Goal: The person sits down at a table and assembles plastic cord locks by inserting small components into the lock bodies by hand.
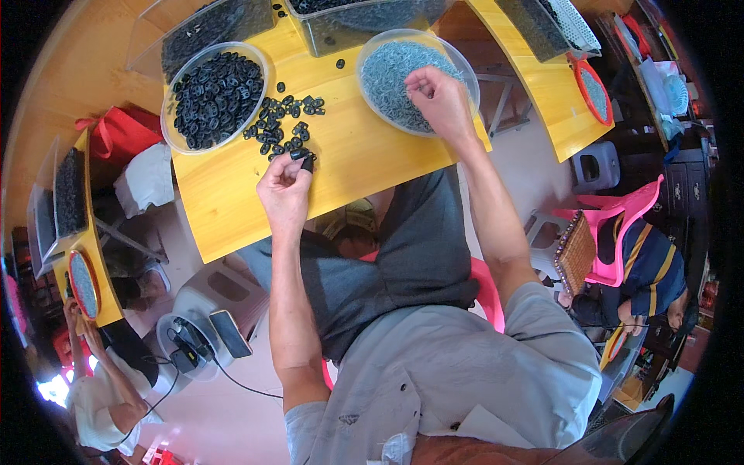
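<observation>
My left hand (285,190) is closed at the near edge of the loose pile, its fingertips pinching a small black oval plastic piece (299,154). Something black also covers one fingertip. Over the round clear tub of small silver screws (395,74), my right hand (443,101) has its fingers curled together; whatever they hold is too small to make out. Loose black plastic pieces (271,124) lie scattered just beyond my left hand. A second round tub, heaped with the same black pieces (217,101), stands to their left.
Clear rectangular bins (356,35) of black parts stand along the far side of the yellow table (349,163). A red bag (124,132) is to the left. Side tables carry red-rimmed trays (593,93). Other people sit at lower left and right, near a pink chair (632,225).
</observation>
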Demonstrator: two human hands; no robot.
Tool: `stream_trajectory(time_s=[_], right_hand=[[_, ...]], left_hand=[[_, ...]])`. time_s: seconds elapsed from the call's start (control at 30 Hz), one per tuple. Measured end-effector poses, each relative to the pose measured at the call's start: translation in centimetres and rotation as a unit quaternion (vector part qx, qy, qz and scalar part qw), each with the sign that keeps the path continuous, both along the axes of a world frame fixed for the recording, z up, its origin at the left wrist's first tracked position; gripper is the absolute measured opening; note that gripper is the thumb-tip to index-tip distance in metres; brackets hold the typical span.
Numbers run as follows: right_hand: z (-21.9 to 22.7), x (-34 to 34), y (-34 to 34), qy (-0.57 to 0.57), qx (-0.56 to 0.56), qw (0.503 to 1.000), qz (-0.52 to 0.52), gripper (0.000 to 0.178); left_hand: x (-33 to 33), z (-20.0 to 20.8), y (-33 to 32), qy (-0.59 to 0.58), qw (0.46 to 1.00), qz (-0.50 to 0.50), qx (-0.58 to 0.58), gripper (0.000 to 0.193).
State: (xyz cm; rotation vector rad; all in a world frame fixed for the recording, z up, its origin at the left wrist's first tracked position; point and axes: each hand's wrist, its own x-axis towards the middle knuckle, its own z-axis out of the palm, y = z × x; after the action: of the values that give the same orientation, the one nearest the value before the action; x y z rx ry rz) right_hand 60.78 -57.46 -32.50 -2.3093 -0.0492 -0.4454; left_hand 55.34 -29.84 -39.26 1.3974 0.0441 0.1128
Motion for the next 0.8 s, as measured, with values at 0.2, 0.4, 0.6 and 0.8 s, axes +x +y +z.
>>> stream_trajectory(time_s=[0.2,0.4,0.6,0.8], right_hand=[[0.2,-0.3,1.4,0.066,0.144,0.987,0.039,0.015],[0.6,-2.2,7.2,0.078,0.145,0.973,0.164,0.015],[-0.3,-2.6,10.4,0.12,0.119,0.958,0.231,0.015],[-0.8,-2.5,10.9,0.119,0.125,0.954,0.244,0.015]], left_hand=[[-0.1,0.3,0.2,0.011,1.0,0.013,0.0,0.024],[-0.1,0.4,0.0,0.002,1.0,0.012,0.007,0.024],[0.1,0.1,-0.1,0.008,1.0,0.005,-0.004,0.023],[-0.1,0.6,0.1,0.008,1.0,-0.006,0.008,0.022]])
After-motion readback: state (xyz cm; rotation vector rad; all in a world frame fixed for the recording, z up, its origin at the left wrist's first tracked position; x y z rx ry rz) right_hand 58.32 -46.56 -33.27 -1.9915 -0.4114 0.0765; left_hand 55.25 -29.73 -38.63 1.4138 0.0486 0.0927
